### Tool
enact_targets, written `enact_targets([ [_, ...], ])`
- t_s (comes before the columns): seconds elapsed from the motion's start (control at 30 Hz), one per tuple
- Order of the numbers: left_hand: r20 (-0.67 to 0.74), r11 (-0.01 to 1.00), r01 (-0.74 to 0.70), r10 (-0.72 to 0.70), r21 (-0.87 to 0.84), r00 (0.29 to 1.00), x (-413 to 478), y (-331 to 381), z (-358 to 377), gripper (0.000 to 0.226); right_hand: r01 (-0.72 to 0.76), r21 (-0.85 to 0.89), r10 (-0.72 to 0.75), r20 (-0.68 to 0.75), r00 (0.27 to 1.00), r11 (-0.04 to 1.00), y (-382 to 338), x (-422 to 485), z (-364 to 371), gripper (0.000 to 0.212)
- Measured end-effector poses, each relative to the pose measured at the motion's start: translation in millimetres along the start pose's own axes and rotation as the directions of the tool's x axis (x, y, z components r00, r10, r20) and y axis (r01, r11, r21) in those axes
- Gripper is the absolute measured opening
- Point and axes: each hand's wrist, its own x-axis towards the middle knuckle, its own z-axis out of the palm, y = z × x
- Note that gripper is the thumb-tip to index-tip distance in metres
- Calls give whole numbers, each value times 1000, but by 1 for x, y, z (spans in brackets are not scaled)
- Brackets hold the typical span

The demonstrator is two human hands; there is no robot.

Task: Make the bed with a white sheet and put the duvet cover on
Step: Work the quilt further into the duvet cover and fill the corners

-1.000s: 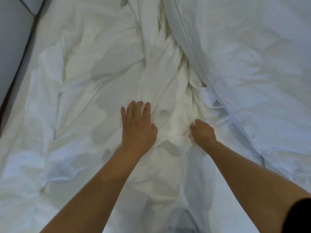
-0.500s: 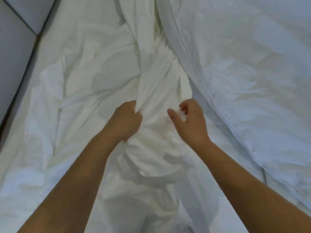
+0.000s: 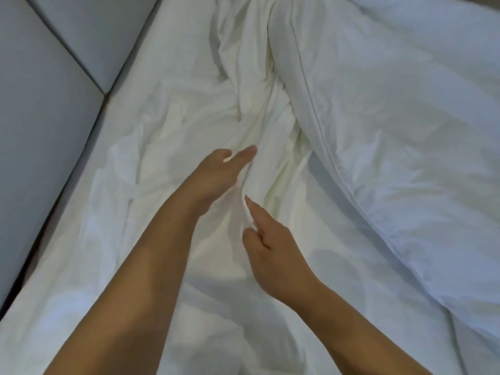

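A crumpled white sheet (image 3: pixel 173 147) lies spread over the bed, bunched into a raised ridge down the middle. My left hand (image 3: pixel 216 171) reaches forward along the left side of that ridge, fingers fairly straight and touching the cloth. Nearer to me, my right hand (image 3: pixel 273 250) pinches a fold of the sheet between thumb and index finger. A thick white duvet (image 3: pixel 400 147) with a piped seam is heaped on the right half of the bed, its edge overlapping the sheet.
A grey padded headboard or wall panel (image 3: pixel 40 109) runs along the left side of the bed, with a dark gap at the mattress edge (image 3: pixel 54 212). Wrinkled cloth covers the whole near part of the bed.
My left hand has let go of the bunched fold and stretched forward with straighter fingers. My right hand has dropped back toward me and now pinches the fold. The view has shifted to the left.
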Motion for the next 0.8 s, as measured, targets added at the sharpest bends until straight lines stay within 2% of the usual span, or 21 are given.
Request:
enact_targets([
  [0.03, 98, 999, 32, -29, -32, 995, 4, 11, 13, 63, 2, -26, -1, 18, 1000, 1000, 1, -3, -3, 51],
  [0.07, 145, 998, 14, -5, -65, 989, 9, 17, 25, 47, 1, -44, 1, 42, 999, 999, 2, -5, -7, 50],
  [0.1, 131, 995, -44, 55, -89, 990, 12, 22, 34, 30, -7, -47, 10, 73, 997, 999, 3, -6, -14, 49],
  [0.13, 86, 987, -133, 141, -88, 986, 12, 25, 38, 24, -28, -34, 32, 116, 993, 999, 4, -6, -22, 46],
  [0.2, -48, 946, -322, 324, 48, 945, 6, 23, 31, 29, -82, -20, 84, 163, 983, 996, 6, -3, -38, 37],
  [0.27, -87, 865, -425, 461, 266, 883, -9, 20, 10, 34, -122, 16, 121, 52, 991, 992, 4, 6, -52, 33],
  [0.33, -12, 744, -461, 533, 483, 846, -31, 15, -7, 45, -151, 209, 168, -65, 984, 966, -6, 23, -60, 56],
  [0.4, 109, 521, -472, 582, 711, 806, -52, 10, -12, 57, -176, 380, 208, -46, 977, 908, -22, 44, -60, 74],
  [0.47, 223, 337, -479, 578, 811, 785, -73, 7, -11, 62, -197, 492, 249, -42, 968, 848, -34, 70, -55, 64],
  [0.53, 247, 289, -493, 598, 821, 763, -84, 6, -14, 58, -190, 595, 327, -131, 936, 781, -42, 96, -52, 49],
  [0.57, 238, 316, -504, 606, 804, 759, -85, 6, -18, 56, -171, 611, 356, -195, 914, 773, -43, 106, -51, 44],
  [0.6, 227, 403, -508, 568, 761, 791, -85, 7, -21, 55, -157, 571, 364, -270, 891, 806, -43, 113, -51, 40],
  [0.67, 249, 713, -451, 377, 537, 892, -77, 10, -25, 42, -156, 363, 299, -381, 875, 919, -36, 117, -48, 30],
  [0.7, 269, 840, -362, 269, 403, 925, -65, 12, -25, 38, -155, 265, 254, -396, 882, 952, -31, 116, -47, 24],
  [0.73, 263, 905, -277, 196, 322, 945, -49, 16, -23, 44, -154, 198, 221, -386, 896, 968, -25, 114, -46, 21],
  [0.8, 78, 944, -194, 180, 265, 981, -7, 27, -14, 57, -141, 115, 172, -343, 924, 983, -15, 114, -45, 21],
])
